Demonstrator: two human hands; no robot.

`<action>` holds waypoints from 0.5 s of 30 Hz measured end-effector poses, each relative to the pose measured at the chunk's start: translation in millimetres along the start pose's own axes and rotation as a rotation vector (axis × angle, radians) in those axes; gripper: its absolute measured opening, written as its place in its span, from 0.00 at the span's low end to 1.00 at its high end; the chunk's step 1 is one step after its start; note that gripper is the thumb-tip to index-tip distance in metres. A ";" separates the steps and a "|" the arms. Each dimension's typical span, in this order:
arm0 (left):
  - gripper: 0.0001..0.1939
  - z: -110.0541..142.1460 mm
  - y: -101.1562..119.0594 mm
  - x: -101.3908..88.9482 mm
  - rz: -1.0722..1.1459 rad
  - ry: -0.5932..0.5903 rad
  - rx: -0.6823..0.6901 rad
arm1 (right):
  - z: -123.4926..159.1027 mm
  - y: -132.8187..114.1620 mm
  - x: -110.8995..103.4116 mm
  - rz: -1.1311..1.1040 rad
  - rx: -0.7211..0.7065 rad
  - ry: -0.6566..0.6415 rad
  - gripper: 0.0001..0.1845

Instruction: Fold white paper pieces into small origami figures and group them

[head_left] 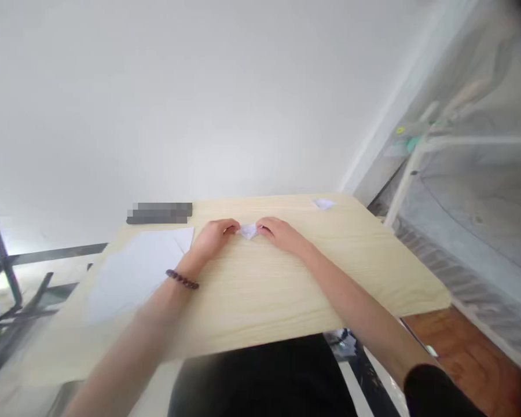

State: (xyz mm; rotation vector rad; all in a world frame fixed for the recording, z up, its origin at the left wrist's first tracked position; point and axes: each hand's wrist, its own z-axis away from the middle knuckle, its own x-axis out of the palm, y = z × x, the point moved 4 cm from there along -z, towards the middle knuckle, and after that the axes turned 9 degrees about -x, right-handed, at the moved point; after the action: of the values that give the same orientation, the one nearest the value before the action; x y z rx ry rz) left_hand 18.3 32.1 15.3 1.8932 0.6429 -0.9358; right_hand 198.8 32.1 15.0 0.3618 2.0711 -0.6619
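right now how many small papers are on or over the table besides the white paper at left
2: one small paper held between the left hand and right hand, another small paper near the far right corner of the table. More may be hidden.

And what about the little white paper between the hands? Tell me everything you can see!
The small white paper looks thin and folded, narrowing to a blunt point toward the person. The left hand pinches one side and the right hand the other. It's at or just above the table; I can't tell which. Its finer creases are too small to see.
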 end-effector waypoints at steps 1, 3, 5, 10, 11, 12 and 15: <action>0.11 -0.6 0.5 0.8 -0.007 -0.006 0.009 | -0.3 -0.4 0.8 -0.002 -0.007 -0.009 0.10; 0.11 -1.5 1.3 2.1 -0.023 -0.014 0.025 | -0.8 -1.2 1.9 -0.005 -0.017 -0.023 0.10; 0.11 -2.1 2.0 2.5 -0.041 -0.017 0.039 | -0.9 -2.1 2.1 -0.004 -0.022 -0.030 0.11; 0.10 0.4 7.9 -0.1 -0.092 -0.017 0.058 | 0.3 -6.5 -1.1 -0.015 -0.027 -0.023 0.11; 0.10 1.5 10.0 -1.0 -0.103 -0.014 0.054 | 0.6 -7.5 -1.9 -0.019 -0.027 -0.019 0.11; 0.09 2.7 12.4 -2.0 -0.113 -0.008 0.049 | 0.8 -8.3 -2.6 -0.024 -0.026 -0.015 0.11; 0.10 5.8 19.2 -4.4 -0.129 0.007 0.026 | 0.9 -9.6 -3.5 -0.037 -0.028 -0.011 0.11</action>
State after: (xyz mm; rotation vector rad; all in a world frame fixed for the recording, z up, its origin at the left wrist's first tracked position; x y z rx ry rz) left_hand 27.9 17.9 26.6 1.8963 0.7677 -1.0247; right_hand 196.7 23.7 20.6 0.3041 2.0784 -0.6547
